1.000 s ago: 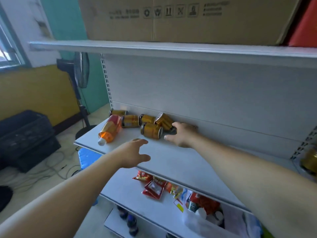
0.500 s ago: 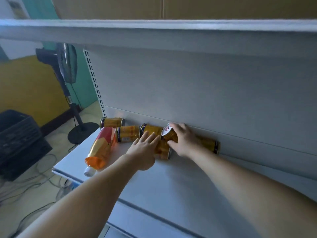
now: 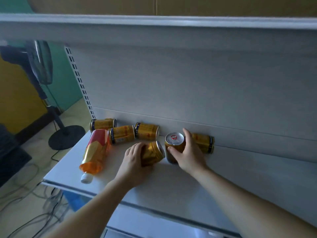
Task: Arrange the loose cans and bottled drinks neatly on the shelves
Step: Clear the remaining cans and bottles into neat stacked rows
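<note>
Two bare hands work among gold drink cans on a white shelf (image 3: 171, 184). The left hand (image 3: 134, 160) has its fingers curled round a tilted can (image 3: 153, 153), whose top faces up and to the right while its lower edge meets the shelf. Just beside it, the right hand (image 3: 189, 152) grips an upright can (image 3: 174, 145) between thumb and fingers, the silver lid and red pull tab facing up. The two held cans sit close together near the middle of the shelf; whether they touch, I cannot tell. Behind the right hand a sideways can (image 3: 205, 142) lies against the grey back panel (image 3: 188, 83). To the left, a corner can (image 3: 103, 124) lies on its side at the back left of the shelf. A second can (image 3: 122, 136) and a third can (image 3: 146, 131) lie on their sides just beside it, the second touching an orange bottle (image 3: 96, 152). That bottle lies flat near the shelf's left edge, its white cap (image 3: 86, 177) pointing toward the front lip. An upper shelf (image 3: 154, 21) carries a cardboard box (image 3: 103, 5). Beyond the shelving on the left, a black pedestal fan (image 3: 42, 62) stands on the floor, with cables (image 3: 25, 194) trailing near it
</note>
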{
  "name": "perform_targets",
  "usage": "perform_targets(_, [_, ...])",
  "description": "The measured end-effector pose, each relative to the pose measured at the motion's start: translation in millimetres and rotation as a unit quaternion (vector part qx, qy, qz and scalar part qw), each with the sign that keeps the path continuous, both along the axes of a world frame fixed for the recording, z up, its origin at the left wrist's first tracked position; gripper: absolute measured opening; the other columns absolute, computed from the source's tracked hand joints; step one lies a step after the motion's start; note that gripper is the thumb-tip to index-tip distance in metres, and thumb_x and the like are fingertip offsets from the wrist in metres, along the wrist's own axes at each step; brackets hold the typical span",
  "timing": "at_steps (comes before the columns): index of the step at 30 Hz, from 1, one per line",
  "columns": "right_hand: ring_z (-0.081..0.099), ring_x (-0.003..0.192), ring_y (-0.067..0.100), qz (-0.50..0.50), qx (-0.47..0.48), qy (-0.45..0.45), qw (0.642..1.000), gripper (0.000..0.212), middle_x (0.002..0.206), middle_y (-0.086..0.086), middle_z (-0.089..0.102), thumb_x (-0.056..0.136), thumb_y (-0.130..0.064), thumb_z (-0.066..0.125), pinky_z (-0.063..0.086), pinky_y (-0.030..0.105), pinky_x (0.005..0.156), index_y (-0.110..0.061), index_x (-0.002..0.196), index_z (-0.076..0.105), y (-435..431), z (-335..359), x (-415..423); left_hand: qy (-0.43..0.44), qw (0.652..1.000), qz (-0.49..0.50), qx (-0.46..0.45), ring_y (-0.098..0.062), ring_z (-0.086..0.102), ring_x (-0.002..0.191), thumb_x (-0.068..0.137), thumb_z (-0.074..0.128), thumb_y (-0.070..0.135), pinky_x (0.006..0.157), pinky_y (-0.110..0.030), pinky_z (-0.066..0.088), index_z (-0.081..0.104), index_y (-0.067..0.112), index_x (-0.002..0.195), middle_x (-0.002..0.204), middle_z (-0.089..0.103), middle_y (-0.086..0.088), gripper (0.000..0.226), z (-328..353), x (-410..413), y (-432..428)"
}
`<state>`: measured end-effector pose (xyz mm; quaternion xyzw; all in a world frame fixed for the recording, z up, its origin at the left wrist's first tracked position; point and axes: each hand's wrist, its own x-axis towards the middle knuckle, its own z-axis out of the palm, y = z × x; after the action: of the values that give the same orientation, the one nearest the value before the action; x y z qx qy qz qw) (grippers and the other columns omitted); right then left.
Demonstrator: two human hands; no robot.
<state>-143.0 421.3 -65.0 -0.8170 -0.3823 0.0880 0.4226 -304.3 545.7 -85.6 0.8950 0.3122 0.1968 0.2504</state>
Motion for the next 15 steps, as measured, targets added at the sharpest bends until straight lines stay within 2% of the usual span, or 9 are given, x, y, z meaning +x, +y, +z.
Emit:
perform_targets(2, [0.038,0.137,0.019,-0.021,0.021,0.030,0.999,0.081,0.147,0.003,0.042,0.081,-0.035,0.075,0.031,0.029,0.111,-0.014,0.147,0.034,-9,-10,-4,-0.051,0.996,0.027,-0.067,-0.022,0.040,0.122,0.070,0.081,0.026,0.097,-0.026,0.029,0.038,0.010,0.138,0.132,0.044,-0.004,0.082,-2,-5,-6])
perform_targets(3, [0.041,0.134,0.019,-0.028,0.031,0.035,0.999,0.077,0.143,0.003,0.046,0.080,-0.034,0.077,0.035,0.032,0.109,-0.014,0.144,0.039,-13,-14,-5,-0.072,0.992,0.032,-0.098,-0.017,0.039,0.121,0.072,0.081,0.025,0.099,-0.026,0.029,0.034,0.013,0.141,0.132,0.042,0.001,0.084,-2,-7,-9])
perform_targets(6, [0.053,0.116,0.014,-0.037,0.049,0.069,0.996,0.069,0.125,-0.004,0.056,0.072,-0.030,0.083,0.042,0.027,0.096,-0.027,0.130,0.047,-19,-20,-9,-0.095,0.978,0.035,-0.184,-0.011,0.048,0.112,0.075,0.073,0.034,0.093,-0.030,0.038,0.034,0.029,0.137,0.123,0.049,0.010,0.074,-5,-13,-17])
perform_targets(9, [0.059,0.108,0.013,-0.020,0.049,0.121,0.991,0.072,0.118,-0.009,0.061,0.068,-0.028,0.085,0.047,0.030,0.094,-0.044,0.120,0.039,-22,-23,-12,-0.084,0.961,0.063,-0.256,-0.011,0.059,0.101,0.053,0.076,0.048,0.090,-0.035,0.048,0.045,0.032,0.122,0.109,0.062,0.010,0.078,-2,-16,-18])
perform_targets(12, [0.060,0.107,0.014,-0.018,0.046,0.128,0.991,0.072,0.117,-0.008,0.062,0.065,-0.034,0.084,0.047,0.030,0.092,-0.041,0.122,0.041,-29,-24,-17,-0.092,0.953,0.064,-0.282,-0.008,0.060,0.099,0.039,0.074,0.050,0.091,-0.032,0.048,0.045,0.035,0.116,0.107,0.062,0.012,0.084,2,-18,-20])
perform_targets(15, [0.059,0.107,0.014,-0.018,0.053,0.130,0.990,0.073,0.118,-0.008,0.061,0.067,-0.034,0.083,0.045,0.027,0.089,-0.033,0.129,0.044,-44,-22,-25,-0.121,0.934,0.049,-0.333,-0.007,0.061,0.096,0.042,0.079,0.038,0.083,-0.025,0.049,0.049,0.031,0.114,0.103,0.064,0.010,0.079,12,-23,-30])
